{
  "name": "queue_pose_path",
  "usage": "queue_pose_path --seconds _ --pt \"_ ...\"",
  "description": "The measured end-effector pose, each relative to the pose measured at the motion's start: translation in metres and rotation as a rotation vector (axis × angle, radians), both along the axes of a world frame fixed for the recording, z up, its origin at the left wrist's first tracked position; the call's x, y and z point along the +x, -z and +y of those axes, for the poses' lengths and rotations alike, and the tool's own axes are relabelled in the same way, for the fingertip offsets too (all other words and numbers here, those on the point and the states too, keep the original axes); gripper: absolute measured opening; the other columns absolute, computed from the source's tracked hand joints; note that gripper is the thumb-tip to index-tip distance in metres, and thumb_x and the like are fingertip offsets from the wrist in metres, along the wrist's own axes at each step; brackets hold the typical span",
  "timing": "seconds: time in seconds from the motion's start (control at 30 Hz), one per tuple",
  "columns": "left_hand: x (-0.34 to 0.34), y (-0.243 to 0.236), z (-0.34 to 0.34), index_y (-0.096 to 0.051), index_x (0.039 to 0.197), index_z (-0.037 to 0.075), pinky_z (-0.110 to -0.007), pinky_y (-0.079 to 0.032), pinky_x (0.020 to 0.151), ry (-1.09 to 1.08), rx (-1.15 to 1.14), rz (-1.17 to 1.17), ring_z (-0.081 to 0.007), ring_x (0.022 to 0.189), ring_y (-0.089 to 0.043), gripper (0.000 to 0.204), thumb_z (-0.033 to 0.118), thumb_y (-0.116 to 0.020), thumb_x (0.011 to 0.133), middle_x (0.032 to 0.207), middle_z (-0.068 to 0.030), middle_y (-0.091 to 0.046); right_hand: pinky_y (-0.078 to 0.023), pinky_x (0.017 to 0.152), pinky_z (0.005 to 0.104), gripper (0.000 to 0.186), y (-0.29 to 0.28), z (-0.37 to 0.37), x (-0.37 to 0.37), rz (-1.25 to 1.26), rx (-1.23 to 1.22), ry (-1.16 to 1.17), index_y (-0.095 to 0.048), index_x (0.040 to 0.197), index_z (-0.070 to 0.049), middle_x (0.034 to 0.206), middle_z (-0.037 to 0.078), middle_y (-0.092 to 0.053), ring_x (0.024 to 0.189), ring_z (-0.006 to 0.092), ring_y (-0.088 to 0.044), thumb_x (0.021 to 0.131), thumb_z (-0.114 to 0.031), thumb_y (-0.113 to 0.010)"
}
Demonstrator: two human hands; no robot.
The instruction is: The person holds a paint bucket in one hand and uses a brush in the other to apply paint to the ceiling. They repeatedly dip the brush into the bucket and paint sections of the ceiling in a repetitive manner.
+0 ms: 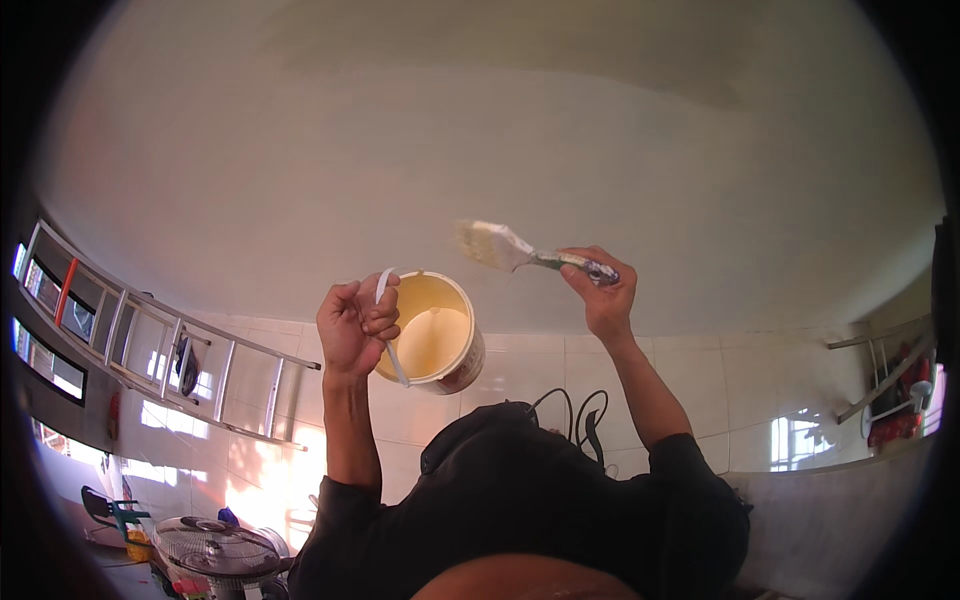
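My left hand is closed around the white handle of a paint bucket. The bucket hangs tilted, its mouth toward me, and pale yellow paint shows inside. To the right, my right hand grips the handle of a wide paintbrush. Its bristles point left and look coated with pale paint, slightly blurred. The brush is apart from the bucket, up and to its right, in front of a pale plain wall.
An aluminium ladder stands at the left. A fan with a wire cage and a dark green chair are at the lower left. Light tiles run below the painted surface. Metal bars and red items are at the far right.
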State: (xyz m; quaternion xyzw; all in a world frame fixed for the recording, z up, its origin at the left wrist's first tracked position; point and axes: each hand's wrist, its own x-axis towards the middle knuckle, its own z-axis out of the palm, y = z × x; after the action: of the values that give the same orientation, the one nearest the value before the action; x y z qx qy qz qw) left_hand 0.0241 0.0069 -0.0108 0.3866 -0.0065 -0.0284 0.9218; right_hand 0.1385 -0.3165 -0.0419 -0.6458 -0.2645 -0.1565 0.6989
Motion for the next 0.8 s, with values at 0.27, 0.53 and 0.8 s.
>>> queue_pose_path --seconds 0.27,0.53,0.8 --pt "-0.006 0.009 -0.004 -0.059 0.114 -0.002 -0.020 -0.022 0.047 -0.099 0.051 0.031 -0.0046 0.051 -0.024 0.046 0.035 -0.040 0.095 0.068 0.0029 -0.036 -0.043 0.065 0.0203 0.019 -0.047 0.005 0.153 -0.106 0.310 0.296 -0.076 0.103 0.001 0.081 -0.004 -0.068 0.071 0.0033 -0.054 0.088 -0.010 -0.077" --pt "-0.007 0.013 0.004 -0.059 0.112 0.001 -0.021 -0.024 0.046 -0.187 0.082 0.069 -0.0044 0.049 -0.028 0.045 0.038 -0.042 0.093 0.068 0.0039 -0.037 -0.049 0.065 0.0245 0.020 -0.043 -0.080 0.225 -0.173 0.273 0.628 -0.076 0.098 0.003 0.080 0.000 -0.070 0.070 0.0078 -0.060 0.086 -0.012 -0.078" --pt "-0.002 0.003 0.002 -0.060 0.110 0.001 -0.021 -0.022 0.046 -0.205 0.048 0.092 -0.0042 0.049 -0.025 0.044 0.037 -0.040 0.093 0.067 0.0039 -0.036 -0.055 0.068 0.0374 0.026 -0.051 -0.223 0.217 -0.182 0.114 1.368 -0.077 0.097 -0.001 0.081 0.014 -0.075 0.075 0.0271 -0.072 0.085 -0.024 -0.075"
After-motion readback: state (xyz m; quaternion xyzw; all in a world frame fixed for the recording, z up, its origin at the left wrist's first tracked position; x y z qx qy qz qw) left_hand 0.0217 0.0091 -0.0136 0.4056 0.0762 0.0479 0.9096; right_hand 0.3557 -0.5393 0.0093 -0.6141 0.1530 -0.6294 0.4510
